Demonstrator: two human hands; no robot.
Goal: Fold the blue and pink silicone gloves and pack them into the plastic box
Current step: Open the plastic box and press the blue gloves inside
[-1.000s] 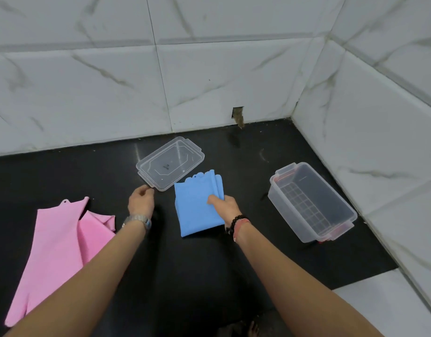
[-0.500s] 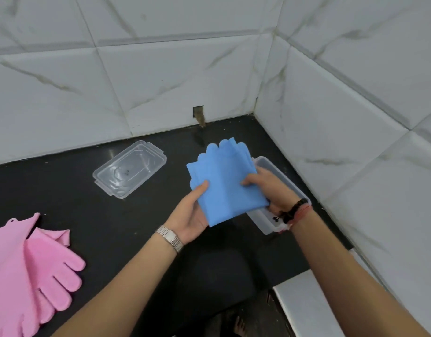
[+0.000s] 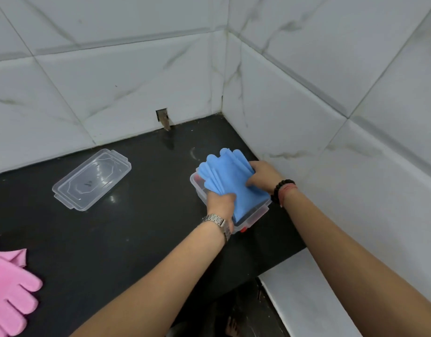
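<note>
The folded blue silicone gloves [image 3: 230,177] lie over the open top of the clear plastic box [image 3: 254,218], which stands on the black counter near the right wall. My left hand [image 3: 220,203] grips their near left edge, and my right hand [image 3: 263,175] grips their right side. The glove fingers stick up past the box's far end. Most of the box is hidden under the gloves and my hands. The pink gloves [image 3: 8,290] lie flat at the lower left edge of the view.
The box's clear lid [image 3: 91,178] lies upside down on the black counter [image 3: 126,239] to the left. White marble-tile walls [image 3: 306,105] meet in a corner behind the box. A white ledge [image 3: 304,295] borders the counter at the lower right.
Both hands lifted the folded blue gloves off the counter, carried them right and lowered them onto the box. The view swung right, so the pink gloves slid to the left edge.
</note>
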